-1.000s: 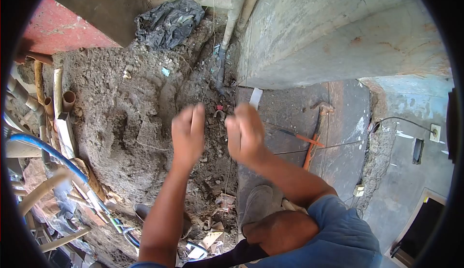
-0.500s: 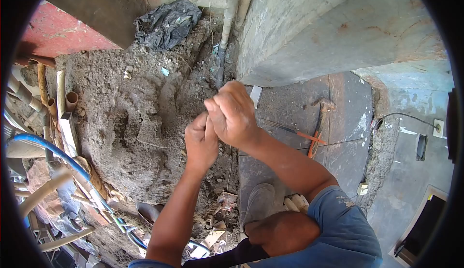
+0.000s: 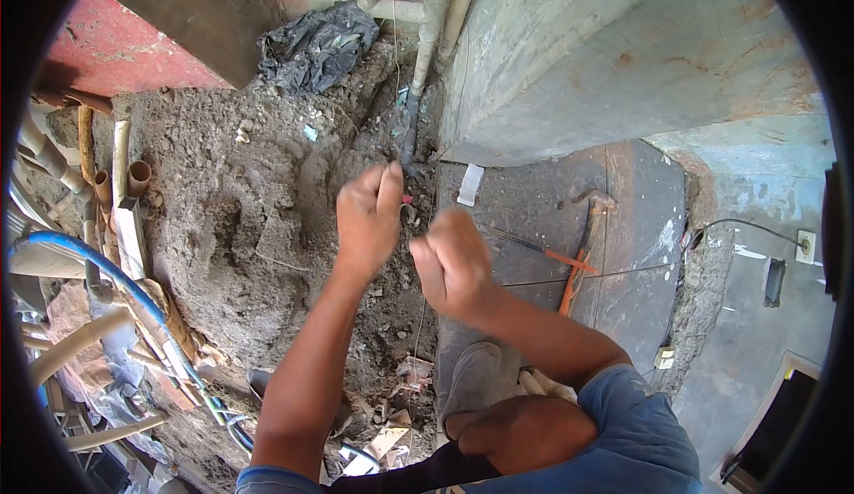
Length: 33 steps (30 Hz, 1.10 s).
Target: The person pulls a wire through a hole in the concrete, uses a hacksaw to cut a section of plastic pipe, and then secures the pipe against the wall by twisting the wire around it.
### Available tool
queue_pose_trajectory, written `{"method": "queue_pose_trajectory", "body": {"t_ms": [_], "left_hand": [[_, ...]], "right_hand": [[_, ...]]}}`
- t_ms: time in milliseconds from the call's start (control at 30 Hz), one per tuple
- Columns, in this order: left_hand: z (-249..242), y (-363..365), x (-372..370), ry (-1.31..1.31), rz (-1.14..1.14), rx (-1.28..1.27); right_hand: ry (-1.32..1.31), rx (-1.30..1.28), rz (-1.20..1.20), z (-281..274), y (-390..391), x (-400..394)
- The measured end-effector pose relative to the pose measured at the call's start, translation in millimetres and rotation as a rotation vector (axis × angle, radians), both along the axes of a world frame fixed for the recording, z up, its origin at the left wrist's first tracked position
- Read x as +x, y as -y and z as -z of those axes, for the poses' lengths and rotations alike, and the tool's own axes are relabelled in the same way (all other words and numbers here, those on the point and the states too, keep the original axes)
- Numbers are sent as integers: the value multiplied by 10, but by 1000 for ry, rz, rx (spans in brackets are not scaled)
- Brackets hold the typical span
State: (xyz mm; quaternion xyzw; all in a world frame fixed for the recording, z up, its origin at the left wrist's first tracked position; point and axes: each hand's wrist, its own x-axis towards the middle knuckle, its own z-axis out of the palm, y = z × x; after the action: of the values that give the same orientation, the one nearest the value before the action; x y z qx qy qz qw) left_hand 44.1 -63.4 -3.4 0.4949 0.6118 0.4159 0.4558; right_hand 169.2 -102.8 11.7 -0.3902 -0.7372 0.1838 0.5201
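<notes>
My left hand (image 3: 367, 216) is raised over the dirt mound (image 3: 240, 191), fingers bunched together; what they pinch is hidden. My right hand (image 3: 450, 264) is a fist just right of it and lower, closed on a thin string (image 3: 419, 320) that hangs down from it toward the ground. A small red piece (image 3: 406, 198) shows in the gap near my left fingertips. A beige pipe (image 3: 425, 40) runs down the wall corner into the soil just beyond the hands.
A hammer with an orange handle (image 3: 578, 254) lies on dark floor tiles (image 3: 543, 200) to the right. A black plastic bag (image 3: 316, 44) sits at the mound's top. Pipe offcuts (image 3: 116, 191) and a blue hose (image 3: 89, 263) crowd the left. A concrete block (image 3: 623, 58) rises at right.
The two hands were pressed together half a second ago. Now they have parted: the left has gone up and left, the right down and right.
</notes>
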Motion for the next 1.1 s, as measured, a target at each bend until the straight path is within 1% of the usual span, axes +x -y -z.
{"method": "queue_pose_trajectory", "body": {"t_ms": [33, 67, 133, 167, 233, 267, 333, 400, 467, 533, 600, 633, 700, 733, 800, 867, 933, 1000, 1067, 1100], "left_hand": [[-9, 144, -27, -98, 55, 71], [60, 327, -10, -61, 38, 96], [168, 640, -74, 62, -39, -79], [201, 619, -132, 57, -37, -83], [132, 387, -199, -44, -25, 27], [95, 200, -176, -41, -23, 58], [30, -137, -83, -31, -25, 89], [7, -312, 22, 101, -6, 22], [101, -174, 23, 68, 2, 6], [180, 118, -2, 22, 10, -7], [201, 528, -36, -86, 62, 50], [171, 629, -61, -90, 71, 46], [69, 725, -144, 327, -117, -282], [47, 666, -172, 326, -121, -283], [40, 385, -191, 143, -70, -86], [42, -7, -169, 113, -50, -37], [103, -337, -77, 163, -11, -22], [167, -347, 6, 212, 32, -18], [215, -135, 24, 69, 54, -19], [131, 34, 0, -63, 86, 65]], "right_hand": [[21, -55, 27, 38, -112, -5], [21, -32, 82, 51, -280, -20], [-49, -64, 132, 161, -495, -59], [-53, -69, 134, 164, -454, -53], [7, -77, 170, 143, -278, -10], [9, -77, 168, 110, -113, 31], [9, -178, 64, 40, 250, 109], [-24, -173, 31, 5, 303, 76], [-69, -176, 3, 37, 265, 18], [13, -141, 28, 157, -58, -44], [-55, -115, 120, 280, -410, -113], [-60, -120, 128, 332, -499, -126], [-83, -157, 167, 391, -592, -159], [-84, -159, 164, 389, -538, -162], [-59, -139, 153, 326, -257, -126], [-56, -138, 133, 205, 119, -82], [-108, -164, 30, 137, 384, -34], [-91, -157, 10, 104, 345, -42], [-88, -154, -10, 149, 213, -87], [-83, -153, 57, 224, 28, -113]]}}
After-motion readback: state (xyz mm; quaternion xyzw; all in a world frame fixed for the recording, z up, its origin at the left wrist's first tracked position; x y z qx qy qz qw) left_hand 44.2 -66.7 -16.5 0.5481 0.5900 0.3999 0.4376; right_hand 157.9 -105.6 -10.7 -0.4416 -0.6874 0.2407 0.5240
